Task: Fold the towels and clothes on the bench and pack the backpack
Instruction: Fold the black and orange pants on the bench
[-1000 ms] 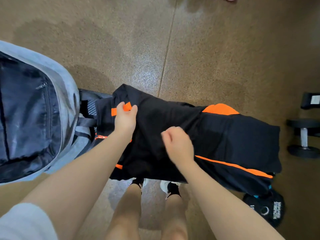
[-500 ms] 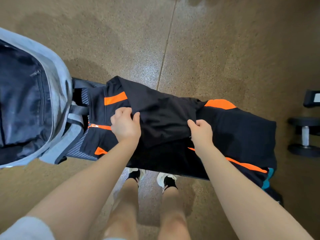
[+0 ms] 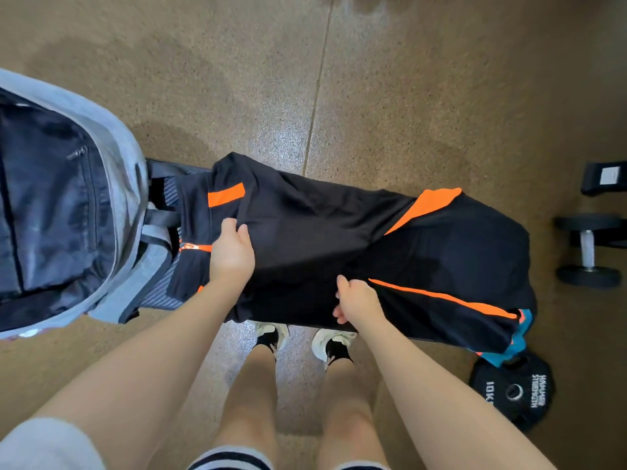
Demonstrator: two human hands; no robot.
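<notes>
A gym: speckled rubber floor (image 3: 424,96), a dumbbell (image 3: 588,252), a weight plate (image 3: 515,391) beside a bench.

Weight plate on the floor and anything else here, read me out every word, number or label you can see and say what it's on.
"10K": weight plate, white print; what follows is cut off by its edge.
"HAMMER STRENGTH": same weight plate, small and blurred, so a likely reading only.
White label on the black object at the right edge: too blurred to read.
Garment and backpack: no text visible.

I see the garment (image 3: 339,239) spread on the counter (image 3: 176,171), the backpack (image 3: 61,205) at its left end, a dumbbell (image 3: 588,252) on the floor (image 3: 407,96) to the right, a weight plate (image 3: 514,391) below that end.
</notes>
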